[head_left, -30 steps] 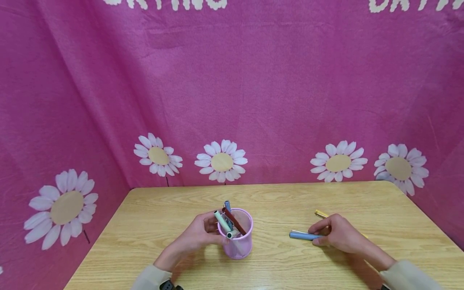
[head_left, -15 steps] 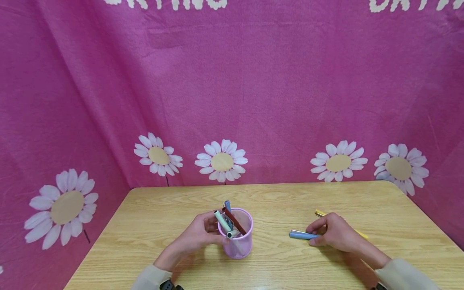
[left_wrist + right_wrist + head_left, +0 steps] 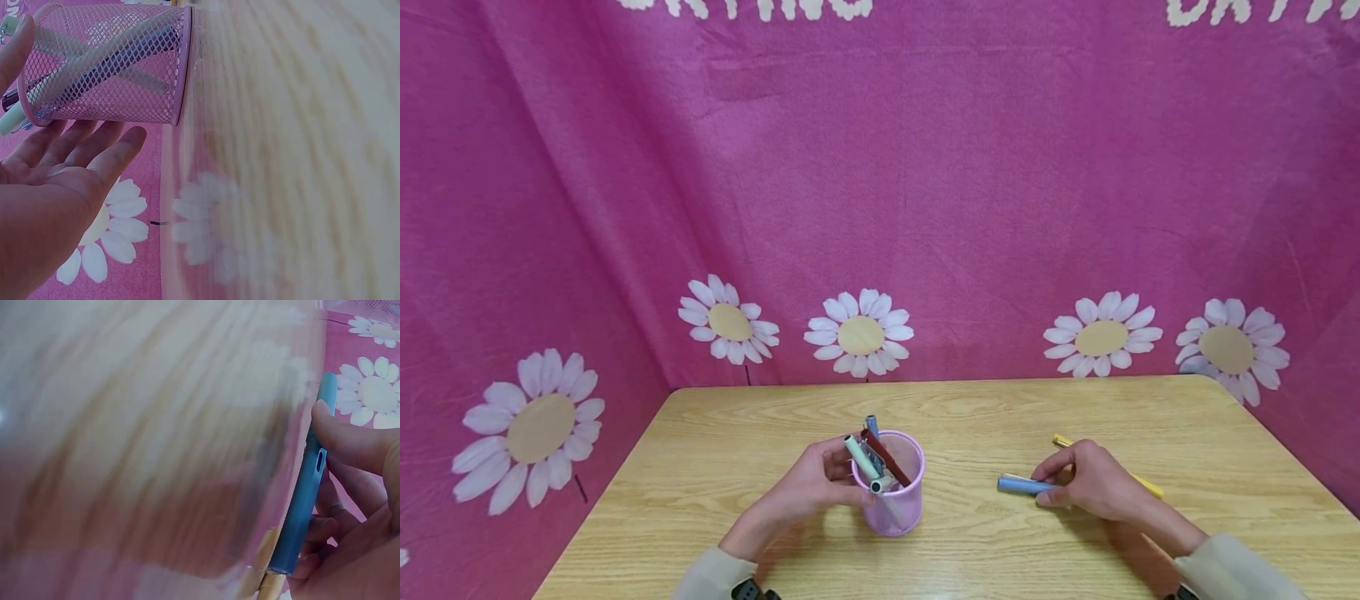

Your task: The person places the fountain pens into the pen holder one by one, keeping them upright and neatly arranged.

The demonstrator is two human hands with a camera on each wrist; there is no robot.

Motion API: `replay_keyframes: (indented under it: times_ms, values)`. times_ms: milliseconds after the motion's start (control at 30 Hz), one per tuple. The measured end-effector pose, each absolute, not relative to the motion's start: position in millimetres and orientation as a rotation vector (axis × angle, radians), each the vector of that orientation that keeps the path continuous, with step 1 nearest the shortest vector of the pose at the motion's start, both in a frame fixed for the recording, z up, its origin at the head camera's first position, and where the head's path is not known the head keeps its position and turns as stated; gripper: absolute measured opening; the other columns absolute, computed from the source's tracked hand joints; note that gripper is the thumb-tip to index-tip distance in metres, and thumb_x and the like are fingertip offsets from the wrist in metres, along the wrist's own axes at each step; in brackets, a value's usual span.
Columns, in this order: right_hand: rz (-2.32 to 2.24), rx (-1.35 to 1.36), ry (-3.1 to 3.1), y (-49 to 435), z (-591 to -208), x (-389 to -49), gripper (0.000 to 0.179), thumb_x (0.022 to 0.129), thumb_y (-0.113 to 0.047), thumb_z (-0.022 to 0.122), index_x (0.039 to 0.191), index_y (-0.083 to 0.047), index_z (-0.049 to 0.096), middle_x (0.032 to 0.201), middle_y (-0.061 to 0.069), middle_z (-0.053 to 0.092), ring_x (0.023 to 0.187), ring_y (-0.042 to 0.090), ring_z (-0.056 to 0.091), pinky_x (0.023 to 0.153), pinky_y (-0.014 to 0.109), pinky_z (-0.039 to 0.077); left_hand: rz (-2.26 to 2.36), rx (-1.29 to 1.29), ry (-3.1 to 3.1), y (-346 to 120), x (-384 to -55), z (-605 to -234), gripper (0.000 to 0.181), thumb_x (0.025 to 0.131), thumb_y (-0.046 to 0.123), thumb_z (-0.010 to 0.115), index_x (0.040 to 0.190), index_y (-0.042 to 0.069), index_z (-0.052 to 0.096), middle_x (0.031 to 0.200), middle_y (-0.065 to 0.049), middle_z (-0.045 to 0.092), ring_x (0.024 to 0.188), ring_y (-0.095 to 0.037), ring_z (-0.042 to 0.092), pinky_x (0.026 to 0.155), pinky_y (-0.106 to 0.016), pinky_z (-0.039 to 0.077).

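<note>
My left hand (image 3: 805,486) holds a pink mesh pen cup (image 3: 901,515) standing on the table. In the left wrist view, the thumb lies at the cup's rim and the fingers reach along its other side. Several pens lean inside, among them a mint-green one (image 3: 860,455) and a dark red one (image 3: 889,460). To the right, my right hand (image 3: 1097,482) pinches a blue pen (image 3: 299,515) between thumb and fingers. That pen lies low, along the tabletop, its left end pointing at the cup. Part of it is hidden behind the fingers.
A yellow pen (image 3: 1148,485) lies on the table just behind my right hand, partly covered by it. The wooden table (image 3: 970,417) ends at a magenta cloth (image 3: 977,208) with daisy prints, which also hangs along both sides.
My right hand has slid slightly left along the blue pen. The pen has rolled a little, and its clip shows less now. My left hand and the cup stay put.
</note>
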State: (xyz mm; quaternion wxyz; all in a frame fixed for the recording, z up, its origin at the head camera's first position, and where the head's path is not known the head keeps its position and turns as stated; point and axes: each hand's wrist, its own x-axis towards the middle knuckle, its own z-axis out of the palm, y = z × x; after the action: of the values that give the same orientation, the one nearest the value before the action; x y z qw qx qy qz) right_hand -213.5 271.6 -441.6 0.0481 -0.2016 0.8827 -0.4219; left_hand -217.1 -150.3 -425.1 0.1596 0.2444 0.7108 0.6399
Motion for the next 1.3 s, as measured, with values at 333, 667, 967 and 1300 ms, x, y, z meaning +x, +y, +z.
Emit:
replay_keyframes:
  times_ms: [333,667,967,1300]
  values:
    - [-1.359,-0.520,2.670,263.3,-428.7,-206.5,0.019,0.081,-0.012,0.091,0.098,-0.008,0.084,0.090,0.000,0.076,0.059,0.007,0.035,0.053,0.023,0.035,1.813,0.671,2.045,-151.1,-217.6,-425.6,0.064,0.085,0.001,0.084,0.143,-0.003,0.059,0.127,-0.018,0.070,0.115,-0.027,0.068,0.099,-0.034,0.056]
    - [-1.426,-0.527,2.644,251.7,-413.4,-198.0,0.022,0.082,-0.012,0.090,0.102,-0.007,0.083,0.081,0.003,0.068,0.059,0.007,0.031,0.050,0.025,0.031,1.813,0.708,2.049,-151.3,-217.7,-426.1,0.064,0.085,-0.001,0.083,0.143,-0.006,0.058,0.127,-0.021,0.070,0.115,-0.029,0.068,0.100,-0.033,0.056]
    - [-1.433,-0.553,2.678,242.1,-402.5,-192.2,0.021,0.082,-0.012,0.090,0.101,-0.009,0.084,0.078,0.000,0.066,0.059,0.006,0.031,0.050,0.027,0.032,1.818,0.695,2.037,-151.2,-218.6,-426.5,0.063,0.085,0.002,0.084,0.142,-0.004,0.060,0.127,-0.018,0.071,0.116,-0.027,0.068,0.100,-0.034,0.055]
    - [-1.473,-0.478,2.650,231.3,-391.6,-186.3,0.024,0.084,-0.014,0.089,0.107,-0.009,0.084,0.071,-0.001,0.048,0.063,0.011,0.031,0.051,0.026,0.030,1.835,0.697,2.025,-150.8,-218.0,-426.4,0.062,0.085,-0.001,0.084,0.142,-0.005,0.059,0.127,-0.020,0.070,0.116,-0.029,0.067,0.100,-0.035,0.056]
